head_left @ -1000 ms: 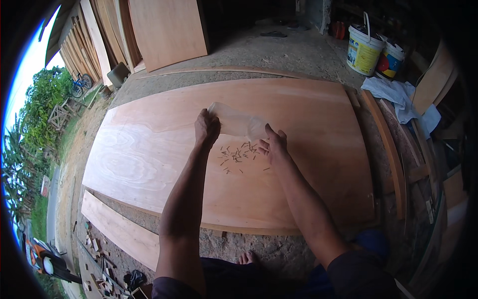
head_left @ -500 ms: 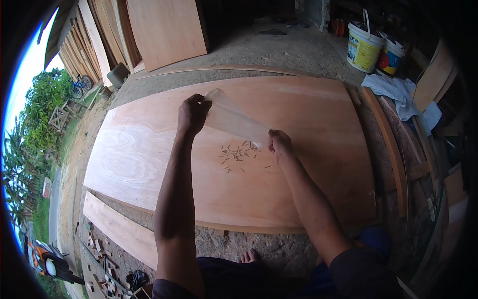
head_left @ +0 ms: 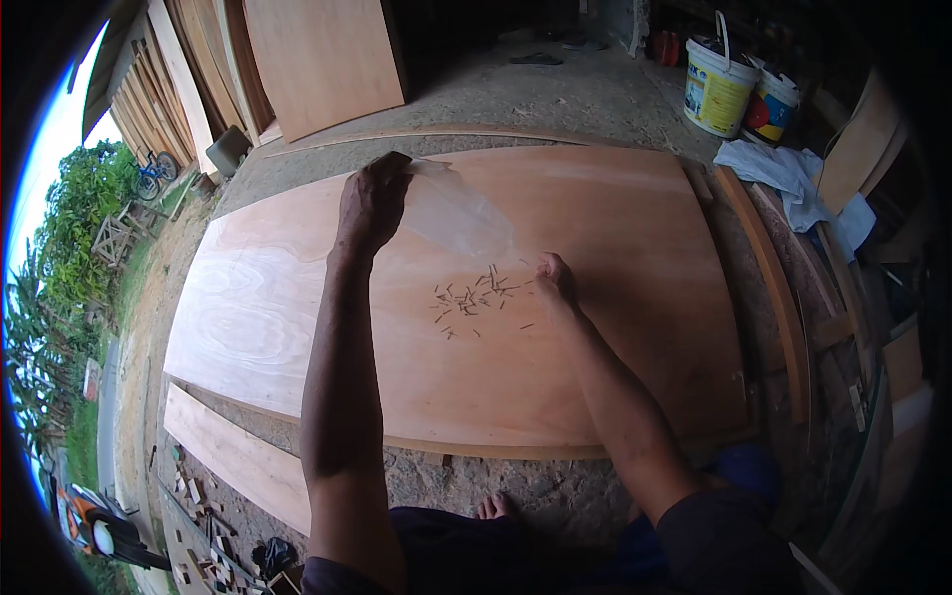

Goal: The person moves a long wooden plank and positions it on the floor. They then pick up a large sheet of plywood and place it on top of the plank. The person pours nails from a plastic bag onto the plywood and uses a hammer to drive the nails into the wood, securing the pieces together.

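A large plywood sheet [head_left: 615, 357] lies flat before me. Over its far half, my left hand [head_left: 374, 201] is closed on one end of a clear plastic bag [head_left: 461, 213], which hangs down toward the right. A loose scatter of small nails [head_left: 468, 297] rests on the wood just below the bag. To the right of the nails, my right hand [head_left: 555, 280] is closed just above the sheet, apart from the bag. Its fingertips are pressed together, and whether anything is between them is too small to make out.
Boards [head_left: 322, 59] lean at the back left. Two paint buckets [head_left: 718, 89] stand at the back right, near a pale cloth [head_left: 778, 178] and long timber strips [head_left: 769, 288]. A narrow plank [head_left: 238, 451] and wood offcuts [head_left: 203, 526] lie at the near left.
The right hand has let go of the bag's lower end. The left hand has moved slightly up and left, and the bag now hangs from it alone. More nails lie spread out.
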### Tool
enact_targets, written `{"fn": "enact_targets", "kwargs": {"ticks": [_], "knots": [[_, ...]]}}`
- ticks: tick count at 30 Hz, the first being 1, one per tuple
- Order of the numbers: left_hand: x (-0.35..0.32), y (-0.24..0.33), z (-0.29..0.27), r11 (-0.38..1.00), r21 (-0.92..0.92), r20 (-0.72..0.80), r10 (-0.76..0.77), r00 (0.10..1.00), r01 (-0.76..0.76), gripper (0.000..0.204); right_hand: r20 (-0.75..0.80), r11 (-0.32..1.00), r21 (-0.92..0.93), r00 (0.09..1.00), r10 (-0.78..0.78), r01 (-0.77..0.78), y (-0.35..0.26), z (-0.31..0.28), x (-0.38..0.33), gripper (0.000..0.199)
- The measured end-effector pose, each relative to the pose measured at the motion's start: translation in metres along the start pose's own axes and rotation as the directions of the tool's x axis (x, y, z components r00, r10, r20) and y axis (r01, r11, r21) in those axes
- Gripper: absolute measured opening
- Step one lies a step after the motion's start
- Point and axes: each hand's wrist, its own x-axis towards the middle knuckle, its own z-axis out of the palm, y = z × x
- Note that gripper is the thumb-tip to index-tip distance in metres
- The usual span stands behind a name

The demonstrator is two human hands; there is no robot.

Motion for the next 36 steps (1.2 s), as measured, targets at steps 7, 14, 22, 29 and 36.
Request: {"fn": "enact_targets", "kwargs": {"ticks": [7,14,22,29,36], "knots": [[-0.047,-0.075,-0.063,0.878,-0.361,-0.105,-0.373,0.922,0.314,0.02,0.141,0.971,0.175,0.98,0.14,-0.164,0.004,-0.024,0.002,0.029],[-0.358,-0.168,-0.138,0.313,-0.801,-0.061,-0.89,0.451,0.509,0.03,0.328,0.994,-0.096,0.944,-0.022,0.057,0.01,-0.06,0.006,0.023],[-0.657,-0.11,-0.202,0.268,0.127,-0.342,-0.892,0.296,0.955,0.043,0.62,0.833,-0.42,0.784,-0.027,0.361,-0.027,-0.06,-0.002,0.015],[-0.361,-0.065,-0.01,0.659,-0.46,-0.099,-0.704,0.703,0.595,0.02,0.608,0.634,-0.588,0.792,-0.063,0.502,-0.016,-0.047,0.0,0.014],[-0.174,0.074,0.137,0.292,-0.798,0.442,-0.31,0.842,0.527,0.016,0.464,0.895,0.123,0.772,-0.434,0.429,-0.095,-0.082,-0.107,0.008]]}}
